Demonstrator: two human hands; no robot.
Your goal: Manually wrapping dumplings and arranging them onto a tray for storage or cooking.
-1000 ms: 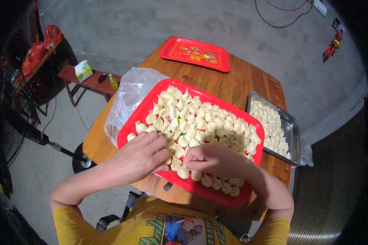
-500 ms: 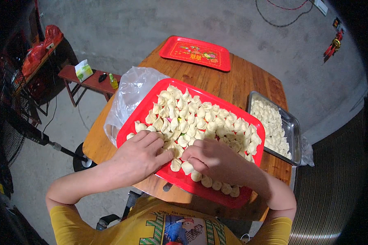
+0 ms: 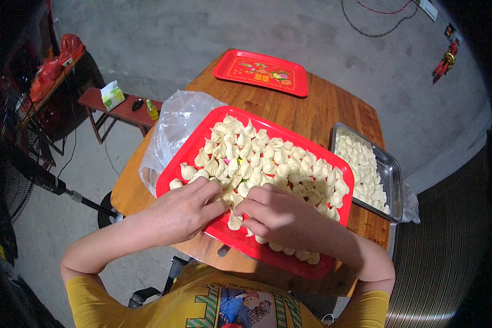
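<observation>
So I look down from far off at two bare hands over a big red tray (image 3: 236, 239) on a wood table (image 3: 333, 109). Pale dumplings (image 3: 268, 165) sit close together in the tray. The left hand (image 3: 187, 209) bends down at the near left part, and the right hand (image 3: 283, 214) curls just to its right. I cannot tell if either one pinches a dumpling, because the hands hide it. A metal pan (image 3: 391, 176) sits at the right, and a small red tray (image 3: 262, 74) lies far off.
</observation>
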